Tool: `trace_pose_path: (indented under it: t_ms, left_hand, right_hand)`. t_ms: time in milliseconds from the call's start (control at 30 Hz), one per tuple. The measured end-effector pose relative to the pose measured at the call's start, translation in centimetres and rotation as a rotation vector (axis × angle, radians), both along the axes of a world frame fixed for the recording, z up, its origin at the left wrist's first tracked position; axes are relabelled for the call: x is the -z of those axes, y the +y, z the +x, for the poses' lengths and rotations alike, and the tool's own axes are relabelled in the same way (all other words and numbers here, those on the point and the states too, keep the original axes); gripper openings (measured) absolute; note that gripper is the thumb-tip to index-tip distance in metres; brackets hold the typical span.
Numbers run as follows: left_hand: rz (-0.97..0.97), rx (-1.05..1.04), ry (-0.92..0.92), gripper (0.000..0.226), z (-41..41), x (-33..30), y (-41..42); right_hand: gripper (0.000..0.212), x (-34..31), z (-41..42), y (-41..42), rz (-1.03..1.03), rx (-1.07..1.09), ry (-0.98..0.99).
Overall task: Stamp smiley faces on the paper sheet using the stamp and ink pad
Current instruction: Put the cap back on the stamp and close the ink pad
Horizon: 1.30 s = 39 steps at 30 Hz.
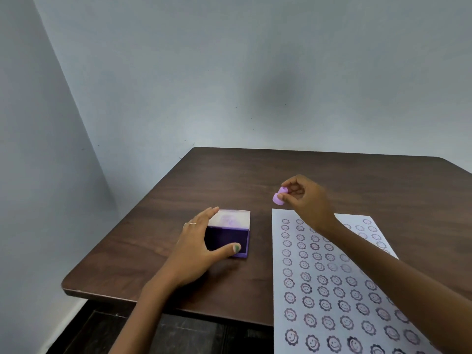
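A small pink-purple stamp (279, 197) hangs above the table just beyond the far left corner of the paper sheet (329, 284), pinched in the fingertips of my right hand (305, 199). The white sheet is covered with rows of purple smiley flower prints. To its left lies the purple ink pad (231, 233), lid open and tilted back, dark pad showing. My left hand (198, 247) rests on the pad's left side, fingers along the lid and thumb on its near edge.
The dark brown wooden table (178, 200) stands against a pale grey wall, its left and near edges close to the ink pad. Dark floor shows below the near edge. The paper overhangs the table's front edge.
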<state>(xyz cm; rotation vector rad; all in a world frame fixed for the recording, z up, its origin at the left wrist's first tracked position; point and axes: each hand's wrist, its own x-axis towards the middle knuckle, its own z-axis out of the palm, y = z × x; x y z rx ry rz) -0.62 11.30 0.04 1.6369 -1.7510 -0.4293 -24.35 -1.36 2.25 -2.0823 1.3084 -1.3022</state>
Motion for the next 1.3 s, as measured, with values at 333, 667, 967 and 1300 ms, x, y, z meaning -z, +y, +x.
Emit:
trace_pose_path:
  t_ms: [333, 667, 967, 1300]
  left_hand:
    - [-0.069, -0.002, 0.033, 0.087, 0.2, 0.9, 0.1]
    - [-0.052, 0.032, -0.027, 0.088, 0.2, 0.8, 0.1]
    - [-0.051, 0.035, -0.031, 0.083, 0.3, 0.9, 0.0]
    - [-0.047, 0.040, -0.040, 0.082, 0.4, 0.9, 0.1]
  right_hand:
    - [0.016, -0.2, 3.5, -1.6, 0.059, -0.049, 0.178]
    - [0.038, -0.7, 3.8, -1.7, 0.012, 0.029, 0.251]
    - [0.018, -2.1, 8.9, -0.6, -0.081, -0.252, 0.485]
    - [0.024, -1.1, 11.1, -1.1, 0.125, -0.234, 0.593]
